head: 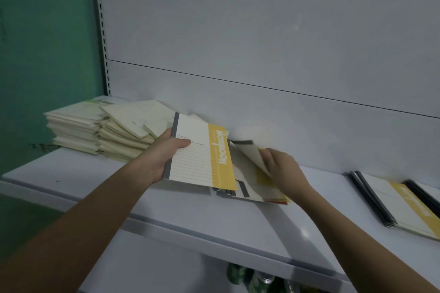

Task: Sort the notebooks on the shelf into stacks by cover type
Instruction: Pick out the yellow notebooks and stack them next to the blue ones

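My left hand (pixel 164 152) grips a white notebook with a yellow band and grey spine (pixel 202 154), tilted above the white shelf (pixel 95 185). My right hand (pixel 283 171) pinches the lifted, blurred cover or top notebook (pixel 250 152) of a small loose pile (pixel 252 188) lying under both hands. Two stacks of plain cream notebooks (pixel 100 131) sit at the shelf's left. A stack of yellow-banded notebooks with dark spines (pixel 400 207) lies at the right edge of the view.
The shelf's white back panel (pixel 262 43) rises close behind the piles, with a slotted upright (pixel 102 38) and a green wall (pixel 47 31) at the left. Green items (pixel 252 278) show on the level below the shelf's front edge.
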`<action>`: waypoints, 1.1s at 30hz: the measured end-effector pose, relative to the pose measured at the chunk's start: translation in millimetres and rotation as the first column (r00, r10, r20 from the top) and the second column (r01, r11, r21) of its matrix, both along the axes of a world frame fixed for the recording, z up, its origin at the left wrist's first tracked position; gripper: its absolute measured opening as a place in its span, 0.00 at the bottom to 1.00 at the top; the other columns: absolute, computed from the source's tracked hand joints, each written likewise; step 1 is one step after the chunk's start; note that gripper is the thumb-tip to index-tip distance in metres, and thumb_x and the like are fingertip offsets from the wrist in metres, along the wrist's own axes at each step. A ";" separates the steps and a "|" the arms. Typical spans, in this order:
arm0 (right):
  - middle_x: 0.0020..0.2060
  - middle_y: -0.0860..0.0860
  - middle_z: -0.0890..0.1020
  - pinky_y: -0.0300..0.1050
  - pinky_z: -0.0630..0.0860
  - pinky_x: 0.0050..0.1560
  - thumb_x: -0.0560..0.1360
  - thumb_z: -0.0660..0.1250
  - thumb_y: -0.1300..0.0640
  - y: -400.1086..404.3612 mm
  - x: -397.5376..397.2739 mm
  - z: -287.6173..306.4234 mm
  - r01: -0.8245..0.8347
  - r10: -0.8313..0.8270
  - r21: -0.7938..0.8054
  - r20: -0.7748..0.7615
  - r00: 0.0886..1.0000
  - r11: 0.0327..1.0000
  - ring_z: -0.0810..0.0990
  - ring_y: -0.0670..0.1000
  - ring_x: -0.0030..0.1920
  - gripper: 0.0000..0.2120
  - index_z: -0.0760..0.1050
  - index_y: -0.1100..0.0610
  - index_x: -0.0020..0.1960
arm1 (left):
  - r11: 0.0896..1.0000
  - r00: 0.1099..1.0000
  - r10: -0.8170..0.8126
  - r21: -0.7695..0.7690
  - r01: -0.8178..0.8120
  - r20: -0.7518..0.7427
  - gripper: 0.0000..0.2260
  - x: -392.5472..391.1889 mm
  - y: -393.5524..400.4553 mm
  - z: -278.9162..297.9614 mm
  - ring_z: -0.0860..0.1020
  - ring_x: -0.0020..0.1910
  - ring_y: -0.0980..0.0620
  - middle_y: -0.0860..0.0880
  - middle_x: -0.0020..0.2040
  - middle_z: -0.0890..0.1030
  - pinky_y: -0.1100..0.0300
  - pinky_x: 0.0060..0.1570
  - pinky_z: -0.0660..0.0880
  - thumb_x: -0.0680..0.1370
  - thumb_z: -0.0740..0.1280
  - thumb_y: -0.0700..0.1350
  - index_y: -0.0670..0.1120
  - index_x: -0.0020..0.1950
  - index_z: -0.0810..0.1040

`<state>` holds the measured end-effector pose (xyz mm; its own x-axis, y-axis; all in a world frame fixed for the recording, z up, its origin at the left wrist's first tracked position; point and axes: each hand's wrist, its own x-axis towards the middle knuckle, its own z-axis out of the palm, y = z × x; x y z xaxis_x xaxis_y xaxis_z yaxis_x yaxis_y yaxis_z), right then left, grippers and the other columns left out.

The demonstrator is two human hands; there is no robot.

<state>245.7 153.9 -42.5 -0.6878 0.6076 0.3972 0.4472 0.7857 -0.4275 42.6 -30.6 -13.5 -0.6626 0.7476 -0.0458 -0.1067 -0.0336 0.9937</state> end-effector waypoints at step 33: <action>0.49 0.49 0.82 0.45 0.70 0.44 0.79 0.63 0.49 -11.8 -44.2 -19.6 0.087 -0.135 0.134 0.406 0.904 0.987 0.77 0.57 0.51 0.08 0.80 0.47 0.53 | 0.989 0.991 0.125 0.078 -0.122 -0.042 0.15 -19.9 -20.2 -16.4 0.79 0.53 0.46 0.44 0.57 0.79 0.54 0.49 0.77 0.81 0.57 0.35 0.44 0.67 0.69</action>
<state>201.5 142.0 -62.0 -0.7350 0.6587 0.1610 0.6520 0.7517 -0.0993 22.8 -50.8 -29.9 -0.7502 0.6600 0.0408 -0.0504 -0.1186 0.9917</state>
